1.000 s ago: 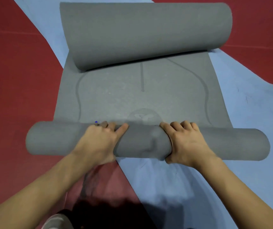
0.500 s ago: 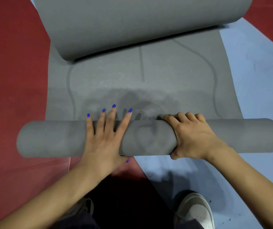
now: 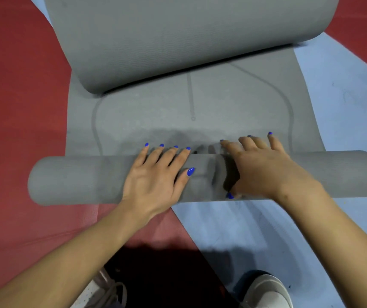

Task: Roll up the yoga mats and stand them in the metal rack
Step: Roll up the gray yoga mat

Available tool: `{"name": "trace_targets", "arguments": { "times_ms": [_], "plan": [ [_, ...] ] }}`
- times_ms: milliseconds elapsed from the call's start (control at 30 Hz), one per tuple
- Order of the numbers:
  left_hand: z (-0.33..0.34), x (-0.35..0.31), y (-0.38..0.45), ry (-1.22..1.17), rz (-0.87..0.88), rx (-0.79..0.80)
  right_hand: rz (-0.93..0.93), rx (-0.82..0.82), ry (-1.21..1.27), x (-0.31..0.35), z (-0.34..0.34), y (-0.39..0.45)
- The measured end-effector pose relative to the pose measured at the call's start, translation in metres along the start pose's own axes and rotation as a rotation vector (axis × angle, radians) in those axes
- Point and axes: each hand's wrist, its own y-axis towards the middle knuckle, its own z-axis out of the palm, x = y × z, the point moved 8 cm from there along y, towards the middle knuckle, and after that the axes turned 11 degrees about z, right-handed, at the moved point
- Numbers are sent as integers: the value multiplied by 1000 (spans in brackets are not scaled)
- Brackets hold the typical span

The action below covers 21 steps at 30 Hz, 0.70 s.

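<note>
On mat roll point(image 3: 78, 180): left hand point(image 3: 156, 181), right hand point(image 3: 260, 170) flat, fingers extended.

My arms are bare to the frame's edge, no sleeves, watch or rings showing. My left hand point(image 3: 156, 178) and right hand point(image 3: 264, 167) both have longish nails painted bright cobalt blue. Below, I wear dark trousers point(image 3: 167, 278) and pale off-white sneakers: the left sneaker point(image 3: 102, 292) laced, the right sneaker point(image 3: 267, 292) showing its rounded toe.

Yoga mat point(image 3: 200, 103) matt grey foam, finely textured.
</note>
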Motion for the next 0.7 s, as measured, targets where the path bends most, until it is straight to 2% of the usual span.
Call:
{"name": "trace_targets", "arguments": {
  "times_ms": [33, 100, 200, 333, 433, 500, 700],
  "plan": [
    [-2, 2, 3, 0, -7, -20, -43, -74, 44, 4, 0, -12],
    [-3, 7, 8, -10, -18, -41, -87, -107, 244, 10, 9, -32],
    [-3, 13, 17, -30, -14, -56, -40, -190, 472, 11, 31, -44],
    [-4, 21, 32, -4, -2, -63, -13, -372, 296, 16, 47, -26],
    [-8, 36, 52, -42, -13, -76, 3, -362, 337, 10, 25, -3],
    [-13, 48, 71, -91, -23, -83, 18, -281, 389, 5, 11, 15],
    [-38, 51, 62, -216, -62, -343, 97, -166, 283, 0, -23, 70]
  ]
}}
